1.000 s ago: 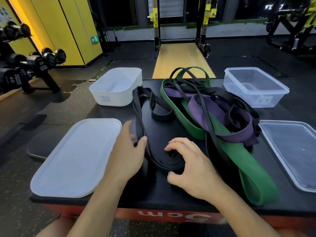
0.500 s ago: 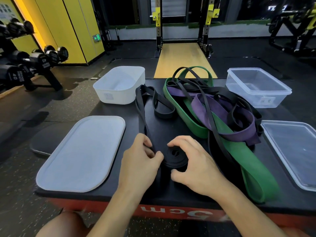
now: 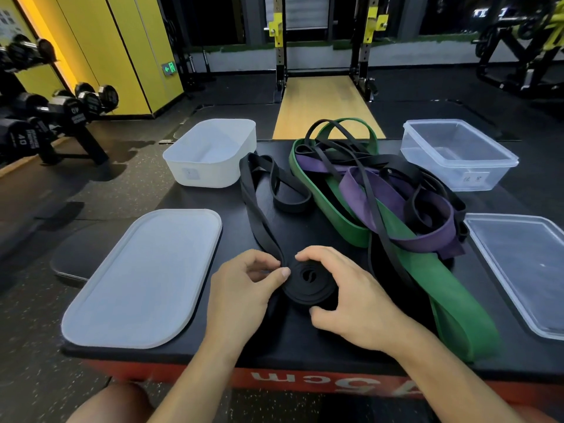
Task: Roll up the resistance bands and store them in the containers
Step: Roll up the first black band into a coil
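Both hands work a black band coil: left hand pinches the strap, right hand cups the roll; white container sits behind.

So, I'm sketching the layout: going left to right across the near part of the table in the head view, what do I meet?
white lid → left hand → rolled black band → right hand → green band → clear lid

A black band lies half coiled flat on the counter, beside tangled green, purple bands, between two empty open containers.
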Tool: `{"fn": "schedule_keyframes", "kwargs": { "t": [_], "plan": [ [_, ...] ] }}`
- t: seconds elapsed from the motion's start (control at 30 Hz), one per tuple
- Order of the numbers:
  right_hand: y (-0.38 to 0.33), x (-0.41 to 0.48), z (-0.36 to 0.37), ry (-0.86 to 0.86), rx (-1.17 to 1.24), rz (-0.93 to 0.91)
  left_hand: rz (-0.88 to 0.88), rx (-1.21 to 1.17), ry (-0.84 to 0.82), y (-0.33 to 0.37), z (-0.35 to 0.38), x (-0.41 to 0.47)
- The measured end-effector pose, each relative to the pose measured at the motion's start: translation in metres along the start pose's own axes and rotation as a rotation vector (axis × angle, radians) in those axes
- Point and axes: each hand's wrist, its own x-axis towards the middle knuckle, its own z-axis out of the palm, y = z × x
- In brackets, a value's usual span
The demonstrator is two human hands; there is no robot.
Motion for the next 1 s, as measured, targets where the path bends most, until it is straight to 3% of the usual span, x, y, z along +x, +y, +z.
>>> {"fn": "schedule_keyframes", "kwargs": {
  "t": [0.23,0.4,0.57,1.0],
  "plan": [
    [-0.005,-0.003,0.005,0.032,0.009,0.097,-0.038,-0.015,-0.054,-0.001,-0.002,0.01],
    [-0.009,0.0,0.016,0.19,-0.253,0.145,-0.047,0.001,-0.071,-0.002,-0.002,0.012],
    [-0.005,0.0,0.016,0.209,-0.199,0.128,-0.06,-0.004,-0.029,-0.005,-0.003,0.009],
    [-0.006,-0.003,0.001,0.01,-0.059,0.054,0.009,0.14,0.018,-0.003,0.002,-0.004]
  ]
}}
